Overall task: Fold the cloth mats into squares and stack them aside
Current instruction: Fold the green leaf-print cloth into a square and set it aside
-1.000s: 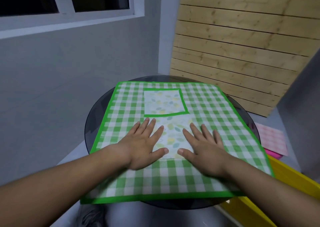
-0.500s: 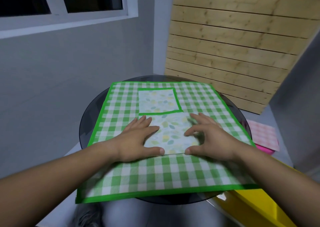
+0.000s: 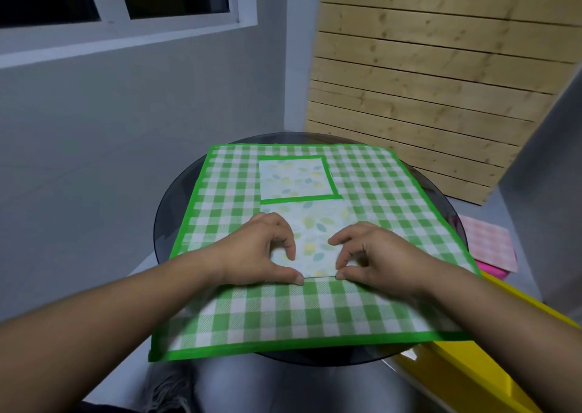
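A large green-and-white checked mat [image 3: 384, 192] with a bright green border lies flat over a round dark glass table [image 3: 165, 223]. On its middle lies a smaller leaf-print mat [image 3: 318, 233]. The far part of this leaf-print mat is a green-edged square [image 3: 293, 176]. My left hand [image 3: 261, 252] and my right hand [image 3: 374, 255] rest side by side on the near part. Their fingers are curled and both thumbs pinch its near edge. The hands hide the near corners of the leaf-print mat.
A pink checked mat [image 3: 488, 245] lies on a magenta block to the right, beyond the table. A yellow box edge [image 3: 472, 368] runs along the right front. A slatted wooden panel [image 3: 425, 82] leans at the back right, and a grey wall stands to the left.
Both hands went from lying flat with spread fingers to curled, with fingertips drawn back toward the thumbs at the leaf-print mat's near edge. The view shifted slightly.
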`<state>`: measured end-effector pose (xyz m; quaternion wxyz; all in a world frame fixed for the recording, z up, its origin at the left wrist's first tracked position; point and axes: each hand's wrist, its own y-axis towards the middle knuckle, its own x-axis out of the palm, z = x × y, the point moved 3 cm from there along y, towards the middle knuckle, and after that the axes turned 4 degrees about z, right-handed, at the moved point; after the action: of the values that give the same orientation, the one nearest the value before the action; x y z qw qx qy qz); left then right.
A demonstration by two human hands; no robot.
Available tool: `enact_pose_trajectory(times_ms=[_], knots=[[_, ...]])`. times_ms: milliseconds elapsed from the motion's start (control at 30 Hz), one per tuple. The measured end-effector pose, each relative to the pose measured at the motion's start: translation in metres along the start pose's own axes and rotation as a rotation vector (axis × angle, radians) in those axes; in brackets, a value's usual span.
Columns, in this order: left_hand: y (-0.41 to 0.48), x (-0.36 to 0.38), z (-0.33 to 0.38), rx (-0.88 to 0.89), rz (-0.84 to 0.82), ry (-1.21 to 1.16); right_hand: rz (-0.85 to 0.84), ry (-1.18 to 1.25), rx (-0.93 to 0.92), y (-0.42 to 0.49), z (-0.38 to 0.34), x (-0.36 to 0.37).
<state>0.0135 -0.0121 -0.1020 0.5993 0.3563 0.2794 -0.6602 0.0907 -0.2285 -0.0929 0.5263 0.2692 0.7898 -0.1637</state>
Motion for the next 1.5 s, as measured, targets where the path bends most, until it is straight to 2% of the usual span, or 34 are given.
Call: enact_pose_trajectory(times_ms=[133,333,700,800,933,1033,1300,1400,1500], knots=[[0.0,0.001,-0.001,-0.009,0.0,0.007,0.022,-0.066,-0.068,-0.002,-0.005,0.002],[0.0,0.003,-0.004,-0.018,0.013,-0.006,0.061,0.109,-0.042,-0.001,-0.007,0.009],[0.0,0.002,-0.004,-0.024,0.0,-0.01,0.098,0.196,-0.047,0.001,-0.002,0.014],[0.0,0.002,-0.005,-0.024,0.009,-0.005,0.095,0.102,-0.095,0.001,-0.003,0.013],[0.0,0.002,-0.005,-0.031,0.012,-0.028,0.181,-0.166,-0.289,-0.002,-0.01,0.015],[0.0,0.0,-0.003,-0.031,0.014,-0.027,0.213,-0.204,-0.323,-0.003,-0.01,0.017],[-0.008,-0.008,0.006,0.029,0.093,-0.16,0.281,-0.127,-0.27,-0.005,-0.018,0.009],[-0.012,-0.015,0.014,0.035,0.132,-0.222,0.312,-0.031,-0.212,-0.002,-0.02,0.001],[-0.013,-0.026,0.022,0.049,0.243,-0.255,0.338,0.124,-0.168,-0.002,-0.024,-0.015]])
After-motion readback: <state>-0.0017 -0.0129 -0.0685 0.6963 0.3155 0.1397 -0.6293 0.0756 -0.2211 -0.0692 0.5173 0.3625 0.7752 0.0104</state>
